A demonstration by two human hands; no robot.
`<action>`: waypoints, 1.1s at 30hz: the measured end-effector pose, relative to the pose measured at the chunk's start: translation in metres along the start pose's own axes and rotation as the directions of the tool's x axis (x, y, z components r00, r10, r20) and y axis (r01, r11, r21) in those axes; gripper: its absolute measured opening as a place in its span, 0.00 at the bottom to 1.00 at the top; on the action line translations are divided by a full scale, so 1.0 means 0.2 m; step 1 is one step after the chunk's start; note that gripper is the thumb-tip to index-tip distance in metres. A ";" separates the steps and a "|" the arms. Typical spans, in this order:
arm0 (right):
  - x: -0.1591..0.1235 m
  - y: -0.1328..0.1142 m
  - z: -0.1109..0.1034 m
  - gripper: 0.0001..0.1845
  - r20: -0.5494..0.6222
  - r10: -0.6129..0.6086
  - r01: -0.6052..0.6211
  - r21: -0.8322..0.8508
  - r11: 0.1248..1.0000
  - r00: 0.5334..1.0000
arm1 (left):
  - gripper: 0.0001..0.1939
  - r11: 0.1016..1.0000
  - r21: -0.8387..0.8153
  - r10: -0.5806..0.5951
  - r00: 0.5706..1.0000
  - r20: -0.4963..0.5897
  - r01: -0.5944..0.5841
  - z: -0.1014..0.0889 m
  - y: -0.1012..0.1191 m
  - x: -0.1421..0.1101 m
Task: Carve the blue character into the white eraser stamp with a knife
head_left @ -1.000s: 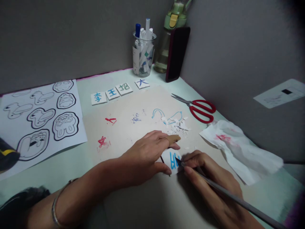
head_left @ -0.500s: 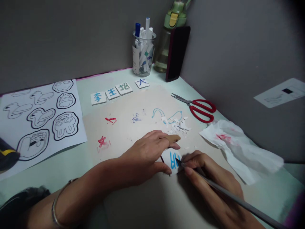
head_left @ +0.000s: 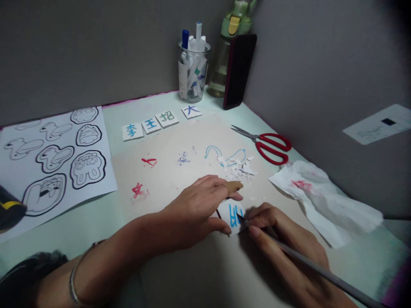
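A white tile [head_left: 235, 209] with a blue character on it lies flat on the beige mat [head_left: 180, 273]. My left hand [head_left: 205, 205] grips the tile, its thumb at the near edge and its fingers at the far side. A tan bandage [head_left: 233, 187] wraps one of those fingers. In my right hand [head_left: 282, 239] is a grey craft knife [head_left: 308, 257], held like a pen. Its pointed blade meets the blue marks on the tile, though I cannot tell how deep. White shavings [head_left: 240, 170] are scattered just beyond my left hand.
Scissors with red handles [head_left: 272, 148] and a red-stained tissue [head_left: 327, 196] lie right. Several lettered tiles [head_left: 133, 131] line the back, near a cup of markers [head_left: 193, 72], a bottle [head_left: 218, 68] and an upright phone [head_left: 240, 70]. A sheet of printed drawings [head_left: 58, 171] is left.
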State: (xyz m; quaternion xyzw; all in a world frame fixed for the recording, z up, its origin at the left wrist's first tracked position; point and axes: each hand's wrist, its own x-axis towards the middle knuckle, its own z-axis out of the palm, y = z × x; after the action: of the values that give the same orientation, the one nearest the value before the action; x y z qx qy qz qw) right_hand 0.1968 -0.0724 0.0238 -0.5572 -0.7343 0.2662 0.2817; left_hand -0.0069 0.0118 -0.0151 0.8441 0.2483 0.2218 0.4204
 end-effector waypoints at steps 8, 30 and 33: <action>0.00 -0.01 0.00 0.10 0.010 0.009 -0.009 -0.008 1.000 1.000 | 0.36 1.000 0.006 -0.001 1.000 -0.004 0.001 0.00 0.00 0.00; -0.01 -0.01 -0.01 0.10 0.026 0.001 -0.001 0.028 1.000 1.000 | 0.33 1.000 -0.001 -0.030 0.999 0.014 0.030 -0.01 0.01 0.00; -0.03 0.00 -0.01 0.10 0.026 0.027 -0.029 0.057 0.998 0.999 | 0.33 0.999 -0.003 -0.032 0.999 0.013 0.032 -0.01 0.01 0.00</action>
State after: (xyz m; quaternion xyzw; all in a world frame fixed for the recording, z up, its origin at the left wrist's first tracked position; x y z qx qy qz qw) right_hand 0.1992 -0.0774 0.0258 -0.5557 -0.7221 0.2980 0.2845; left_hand -0.0073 0.0116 -0.0128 0.8408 0.2586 0.2099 0.4268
